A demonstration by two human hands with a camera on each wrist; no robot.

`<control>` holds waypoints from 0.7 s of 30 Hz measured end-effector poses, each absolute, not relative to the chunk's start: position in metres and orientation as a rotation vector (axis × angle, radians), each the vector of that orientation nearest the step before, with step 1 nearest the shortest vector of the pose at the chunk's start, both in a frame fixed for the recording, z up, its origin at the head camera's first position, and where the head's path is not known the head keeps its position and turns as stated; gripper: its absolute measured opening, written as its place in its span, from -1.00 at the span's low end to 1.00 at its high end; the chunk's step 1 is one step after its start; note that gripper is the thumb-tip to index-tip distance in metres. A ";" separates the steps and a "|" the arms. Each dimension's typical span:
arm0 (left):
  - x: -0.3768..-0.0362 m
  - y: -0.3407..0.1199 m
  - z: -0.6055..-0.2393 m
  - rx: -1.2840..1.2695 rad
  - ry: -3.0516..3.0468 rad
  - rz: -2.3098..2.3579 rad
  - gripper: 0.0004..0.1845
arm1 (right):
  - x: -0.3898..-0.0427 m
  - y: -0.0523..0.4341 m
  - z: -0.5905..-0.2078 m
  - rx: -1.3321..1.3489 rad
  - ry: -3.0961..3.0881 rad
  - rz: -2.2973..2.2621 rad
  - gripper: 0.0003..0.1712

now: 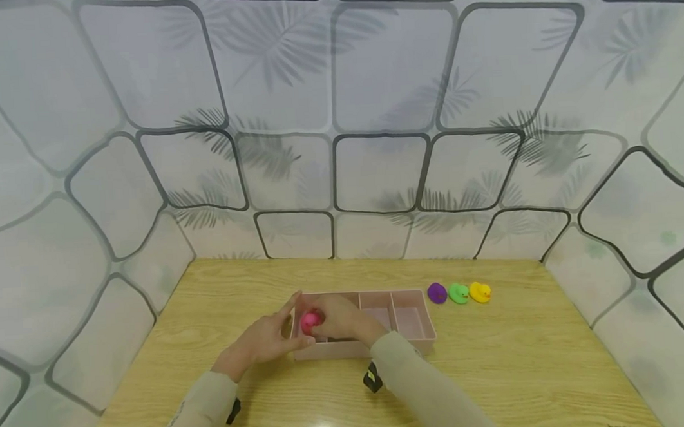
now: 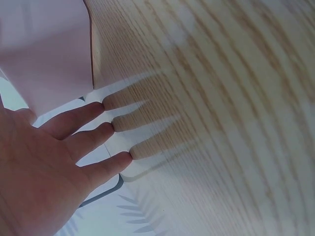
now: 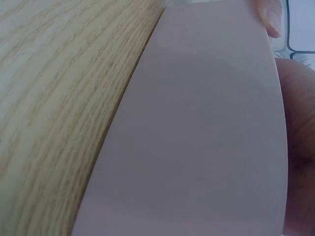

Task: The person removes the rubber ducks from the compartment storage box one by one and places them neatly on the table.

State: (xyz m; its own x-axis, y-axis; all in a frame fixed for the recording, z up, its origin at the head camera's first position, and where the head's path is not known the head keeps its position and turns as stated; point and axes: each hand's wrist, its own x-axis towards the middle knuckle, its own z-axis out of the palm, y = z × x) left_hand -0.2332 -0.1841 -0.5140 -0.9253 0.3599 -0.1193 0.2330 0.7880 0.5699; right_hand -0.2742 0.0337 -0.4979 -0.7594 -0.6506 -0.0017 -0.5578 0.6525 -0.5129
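A pink tray (image 1: 407, 294) with several compartments sits on the wooden table (image 1: 501, 373). My right hand (image 1: 338, 320) reaches into its left compartment and holds a small pink duck (image 1: 310, 321) there. My left hand (image 1: 267, 337) rests against the tray's left end with fingers straight; the left wrist view shows those fingers (image 2: 88, 140) spread beside the tray wall (image 2: 44, 54). The right wrist view is filled by the tray's outer wall (image 3: 197, 137) and table wood.
Three small ducks stand in a row right of the tray: purple (image 1: 436, 293), green (image 1: 458, 293), yellow (image 1: 480, 292). A patterned white curtain (image 1: 336, 110) encloses the table on three sides.
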 end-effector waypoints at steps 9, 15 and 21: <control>-0.232 -0.184 -0.514 0.454 2.764 0.825 0.18 | -0.273 0.038 -0.487 -0.971 2.614 -0.867 -0.52; -0.232 -0.184 -0.513 0.437 2.763 0.827 0.16 | -0.271 0.040 -0.478 -0.871 2.641 -0.912 -0.53; -0.232 -0.184 -0.513 0.458 2.759 0.829 0.16 | -0.266 0.043 -0.470 -0.879 2.624 -0.982 -0.54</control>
State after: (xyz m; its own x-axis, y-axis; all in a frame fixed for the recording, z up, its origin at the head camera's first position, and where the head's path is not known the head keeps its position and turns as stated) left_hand -0.2323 -0.1838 -0.5129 -0.9263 0.3565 -0.1220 0.2301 0.7917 0.5660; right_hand -0.2664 0.0431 -0.4698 -0.8017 -0.5975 0.0160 -0.4612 0.6014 -0.6524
